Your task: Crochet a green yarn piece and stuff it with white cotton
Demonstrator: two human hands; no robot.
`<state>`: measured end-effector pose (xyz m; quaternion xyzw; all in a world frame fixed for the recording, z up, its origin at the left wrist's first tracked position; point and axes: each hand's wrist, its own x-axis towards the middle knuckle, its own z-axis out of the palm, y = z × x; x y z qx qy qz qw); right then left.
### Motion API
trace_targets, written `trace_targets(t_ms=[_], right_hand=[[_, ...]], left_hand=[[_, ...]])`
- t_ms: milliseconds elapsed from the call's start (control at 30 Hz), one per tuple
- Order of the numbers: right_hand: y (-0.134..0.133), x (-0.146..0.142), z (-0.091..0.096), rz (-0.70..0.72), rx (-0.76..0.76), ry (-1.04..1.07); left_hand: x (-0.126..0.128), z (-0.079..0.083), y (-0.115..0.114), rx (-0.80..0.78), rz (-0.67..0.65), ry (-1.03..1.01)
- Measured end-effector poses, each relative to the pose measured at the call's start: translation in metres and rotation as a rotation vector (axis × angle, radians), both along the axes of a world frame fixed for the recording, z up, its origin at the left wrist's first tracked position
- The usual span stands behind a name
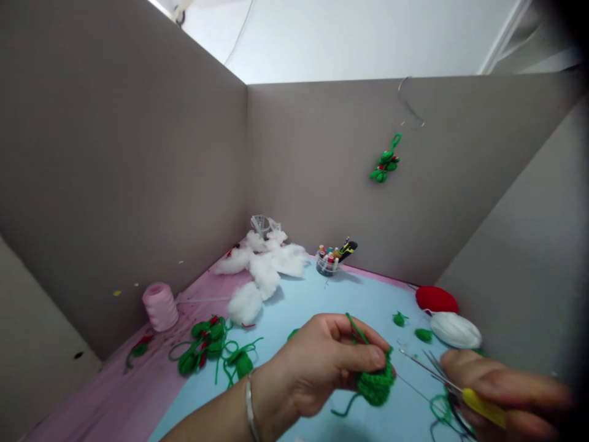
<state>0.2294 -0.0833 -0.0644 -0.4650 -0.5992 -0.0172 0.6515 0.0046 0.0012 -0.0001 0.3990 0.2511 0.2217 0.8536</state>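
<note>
My left hand (322, 362) is closed in a pinch on a small green crocheted piece (376, 383), with a strand of green yarn running up over my fingers. A bracelet sits on that wrist. My right hand (506, 390), low at the right and partly blurred, grips a crochet hook (432, 371) by its yellow handle; the thin metal shaft points left toward the green piece without touching it. Scissors lie under the right hand.
Grey cardboard walls (138, 172) enclose a blue and pink mat (322, 301). On it lie white stuffing (264, 267), a pink thread spool (159, 306), finished green pieces (207, 344), a small tub of pins (327, 261), and red (436, 299) and white yarn (455, 329). A green ornament (385, 162) hangs on the back wall.
</note>
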Motion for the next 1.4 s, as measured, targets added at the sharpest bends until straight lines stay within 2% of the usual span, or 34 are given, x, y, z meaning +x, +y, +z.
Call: trace_targets(t_ms=[100, 333, 467, 600, 767, 900, 1033, 1100, 1300, 1400], right_hand=[[0.001, -0.002, 0.004, 0.076, 0.075, 0.018], [0.003, -0.023, 0.021, 0.206, 0.074, -0.033], [0.002, -0.033, 0.022, 0.149, 0.037, -0.049], [0.0, -0.042, 0.025, 0.074, -0.013, -0.211], [0.002, -0.05, 0.024, -0.063, 0.034, -0.328], [0.004, -0.055, 0.021, -0.047, 0.012, -0.406], [0.005, -0.054, 0.021, 0.042, 0.044, -0.549], [0.003, -0.054, 0.022, 0.015, 0.045, -0.592], [0.002, -0.062, 0.014, -0.165, 0.053, -0.479], [0.004, -0.069, 0.005, -0.18, -0.006, -0.3]], left_hand=[[0.0, 0.0, -0.001, -0.007, -0.009, -0.005], [-0.001, 0.002, -0.002, 0.008, -0.01, -0.006], [-0.001, 0.002, -0.002, 0.019, -0.019, -0.009], [-0.002, 0.001, -0.003, 0.04, -0.046, -0.043], [-0.003, 0.002, -0.003, 0.083, 0.023, -0.107], [-0.005, 0.004, -0.004, 0.13, 0.044, -0.089], [-0.006, 0.007, -0.006, 0.226, 0.086, -0.033], [-0.007, 0.008, -0.007, 0.29, 0.121, 0.031], [-0.003, 0.008, -0.01, 0.328, 0.125, 0.062], [0.002, 0.004, -0.013, 0.389, 0.151, 0.129]])
